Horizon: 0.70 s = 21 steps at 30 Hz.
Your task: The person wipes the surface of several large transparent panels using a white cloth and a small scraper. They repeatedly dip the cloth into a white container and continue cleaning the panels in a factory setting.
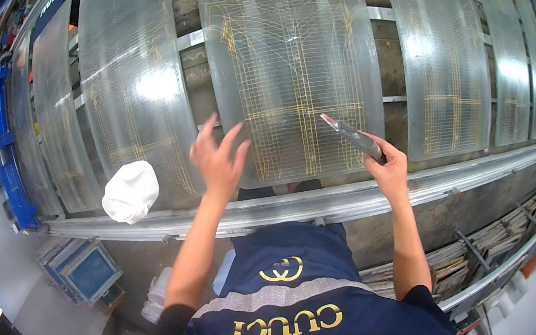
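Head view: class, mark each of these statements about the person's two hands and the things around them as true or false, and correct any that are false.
1. The right hand holds a slim grey tool over the clear panel. True.
2. The left hand is closed in a fist. False: its fingers are spread open at the panel's lower edge.
3. A white cloth lies to the left of the left hand. True.
4. The clear panel bears red lines. False: the lines are yellow-gold.
5. The left hand holds the white cloth. False: the cloth lies apart from it.
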Each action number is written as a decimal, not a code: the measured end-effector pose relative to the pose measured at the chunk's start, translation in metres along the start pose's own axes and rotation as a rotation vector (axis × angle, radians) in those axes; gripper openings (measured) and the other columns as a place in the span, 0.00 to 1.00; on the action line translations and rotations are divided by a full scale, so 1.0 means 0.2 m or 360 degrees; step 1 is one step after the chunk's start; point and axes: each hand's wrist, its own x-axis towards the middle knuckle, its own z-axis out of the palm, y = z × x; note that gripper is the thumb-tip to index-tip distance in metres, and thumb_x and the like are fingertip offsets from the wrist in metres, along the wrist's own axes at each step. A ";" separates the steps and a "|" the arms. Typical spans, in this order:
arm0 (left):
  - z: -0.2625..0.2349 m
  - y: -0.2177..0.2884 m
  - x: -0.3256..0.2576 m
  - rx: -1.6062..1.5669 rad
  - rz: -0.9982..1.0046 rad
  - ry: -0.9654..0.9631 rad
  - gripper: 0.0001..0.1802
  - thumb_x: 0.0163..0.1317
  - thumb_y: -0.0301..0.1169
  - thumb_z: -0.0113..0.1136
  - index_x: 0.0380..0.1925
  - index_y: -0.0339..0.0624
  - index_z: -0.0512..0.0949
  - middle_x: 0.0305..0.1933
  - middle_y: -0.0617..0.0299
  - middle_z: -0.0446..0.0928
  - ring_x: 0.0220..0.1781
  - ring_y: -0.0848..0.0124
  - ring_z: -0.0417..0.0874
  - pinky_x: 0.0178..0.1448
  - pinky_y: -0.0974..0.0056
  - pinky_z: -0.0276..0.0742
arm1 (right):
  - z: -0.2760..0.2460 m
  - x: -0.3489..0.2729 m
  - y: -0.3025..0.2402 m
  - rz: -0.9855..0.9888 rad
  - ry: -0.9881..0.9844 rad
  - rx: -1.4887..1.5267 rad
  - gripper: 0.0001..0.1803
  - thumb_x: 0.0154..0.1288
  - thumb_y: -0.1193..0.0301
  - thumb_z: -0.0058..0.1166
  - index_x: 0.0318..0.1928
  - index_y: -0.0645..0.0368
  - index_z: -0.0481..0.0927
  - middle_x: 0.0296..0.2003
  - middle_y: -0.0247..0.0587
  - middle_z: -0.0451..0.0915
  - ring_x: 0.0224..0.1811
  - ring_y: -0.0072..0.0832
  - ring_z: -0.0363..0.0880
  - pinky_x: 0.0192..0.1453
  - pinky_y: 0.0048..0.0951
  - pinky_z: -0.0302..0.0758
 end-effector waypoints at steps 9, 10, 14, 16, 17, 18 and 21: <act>0.31 0.16 1.01 0.0262 0.0784 -0.0055 0.31 0.54 0.70 0.57 0.50 0.70 0.84 0.82 0.57 0.50 0.82 0.57 0.48 0.75 0.30 0.33 | -0.04 0.14 0.08 0.0144 0.0238 0.0311 0.22 0.60 0.80 0.59 0.57 0.63 0.82 0.40 0.30 0.84 0.38 0.13 0.75 0.44 0.19 0.73; 0.33 0.16 1.03 0.0294 0.0788 -0.0102 0.31 0.54 0.70 0.58 0.51 0.70 0.84 0.82 0.56 0.49 0.83 0.57 0.47 0.75 0.29 0.34 | -0.06 0.15 0.11 0.0153 0.0275 0.0337 0.22 0.60 0.79 0.59 0.57 0.65 0.82 0.39 0.30 0.84 0.38 0.13 0.75 0.44 0.19 0.73; 0.38 0.17 1.04 0.0319 0.0796 -0.0167 0.31 0.53 0.70 0.60 0.52 0.71 0.83 0.82 0.54 0.48 0.83 0.57 0.45 0.74 0.27 0.35 | -0.08 0.17 0.14 0.0238 0.0327 0.0401 0.21 0.61 0.79 0.60 0.56 0.69 0.81 0.40 0.30 0.84 0.38 0.13 0.76 0.44 0.18 0.73; 0.40 0.17 1.04 0.0290 0.0782 -0.0147 0.32 0.52 0.70 0.60 0.52 0.70 0.83 0.82 0.54 0.48 0.83 0.56 0.45 0.74 0.27 0.35 | -0.08 0.17 0.14 0.0291 0.0310 0.0339 0.21 0.60 0.79 0.61 0.56 0.69 0.81 0.40 0.30 0.84 0.39 0.13 0.76 0.44 0.18 0.72; 0.40 0.18 1.04 0.0282 0.0767 -0.0141 0.32 0.52 0.70 0.60 0.52 0.70 0.84 0.82 0.54 0.48 0.83 0.56 0.45 0.74 0.26 0.35 | -0.08 0.18 0.14 0.0270 0.0311 0.0358 0.21 0.60 0.78 0.61 0.56 0.69 0.81 0.40 0.30 0.84 0.39 0.13 0.76 0.45 0.18 0.72; 0.41 0.19 1.04 0.0274 0.0751 -0.0134 0.32 0.52 0.70 0.60 0.51 0.69 0.84 0.82 0.54 0.47 0.83 0.56 0.45 0.73 0.26 0.35 | -0.07 0.18 0.15 0.0250 0.0312 0.0377 0.21 0.60 0.78 0.61 0.56 0.69 0.81 0.40 0.30 0.84 0.39 0.13 0.76 0.45 0.18 0.72; 0.42 0.21 1.05 0.0257 0.0736 -0.0157 0.33 0.51 0.71 0.61 0.49 0.67 0.85 0.82 0.54 0.47 0.83 0.56 0.46 0.73 0.25 0.36 | -0.07 0.18 0.14 0.0216 0.0312 0.0432 0.21 0.61 0.78 0.61 0.55 0.68 0.81 0.39 0.29 0.84 0.39 0.13 0.76 0.44 0.17 0.72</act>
